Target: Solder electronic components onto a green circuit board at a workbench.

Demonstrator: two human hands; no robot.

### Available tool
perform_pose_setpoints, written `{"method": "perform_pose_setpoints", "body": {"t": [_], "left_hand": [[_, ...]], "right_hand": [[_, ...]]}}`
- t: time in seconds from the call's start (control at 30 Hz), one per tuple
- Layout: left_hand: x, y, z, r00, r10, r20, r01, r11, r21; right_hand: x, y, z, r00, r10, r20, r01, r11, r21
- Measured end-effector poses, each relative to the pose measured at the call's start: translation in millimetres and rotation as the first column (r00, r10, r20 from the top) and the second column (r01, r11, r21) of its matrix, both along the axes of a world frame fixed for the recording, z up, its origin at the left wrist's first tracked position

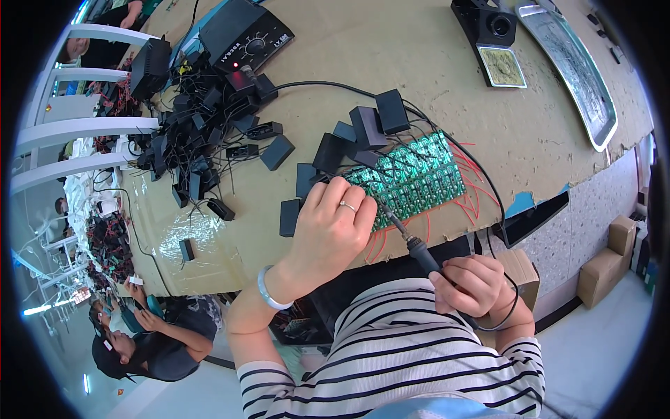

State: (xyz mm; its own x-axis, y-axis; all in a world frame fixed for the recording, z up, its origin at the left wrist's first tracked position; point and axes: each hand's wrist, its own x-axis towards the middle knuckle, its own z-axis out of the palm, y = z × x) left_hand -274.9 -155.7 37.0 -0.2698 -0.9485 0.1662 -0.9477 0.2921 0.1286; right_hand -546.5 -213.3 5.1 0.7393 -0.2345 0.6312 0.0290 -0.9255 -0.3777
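My right hand (476,283) is wrapped round the handle of a soldering iron (423,255). The iron's tip points up and left, onto or just over a green circuit board panel (426,183) on the table. At the panel's left end, my left hand (328,230) has its fingers pinched together near the iron's tip; what they hold is hidden. Thin red wires (473,183) stick out along the panel's right and near edges. Black wires lead from its far side to several small black boxes (368,128).
A pile of wired black boxes (199,129) lies left, before a black soldering station (246,38). Far right are an iron stand (488,24), its yellowish sponge (501,66) and a metal tray (576,77). The iron's cable (497,188) curves round the panel. Another person (157,335) sits left.
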Motion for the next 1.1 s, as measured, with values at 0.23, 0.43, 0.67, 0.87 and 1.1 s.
{"method": "perform_pose_setpoints", "body": {"t": [0.23, 0.43, 0.67, 0.87, 1.1], "left_hand": [[0, 0, 1, 1.0, -0.013, 0.022, 0.014, 1.0, -0.006], [-1, -3, 4, 1.0, -0.002, 0.011, 0.002, 1.0, 0.021], [0, -3, 7, 0.999, 0.035, 0.0, -0.035, 0.997, 0.066], [-3, 0, 15, 0.991, 0.086, -0.101, -0.082, 0.996, 0.041], [-7, 30, 23, 0.994, 0.094, -0.05, -0.096, 0.994, -0.043]], "right_hand": [[-25, 6, 6, 0.992, -0.116, 0.059, 0.102, 0.975, 0.198], [-28, 6, 13, 0.992, -0.124, 0.035, 0.113, 0.969, 0.221], [-30, 8, 8, 0.985, -0.15, 0.087, 0.125, 0.963, 0.238], [-33, 9, 10, 0.987, -0.136, 0.087, 0.111, 0.962, 0.248], [-32, 7, 9, 0.997, -0.051, 0.049, 0.036, 0.962, 0.27]]}}
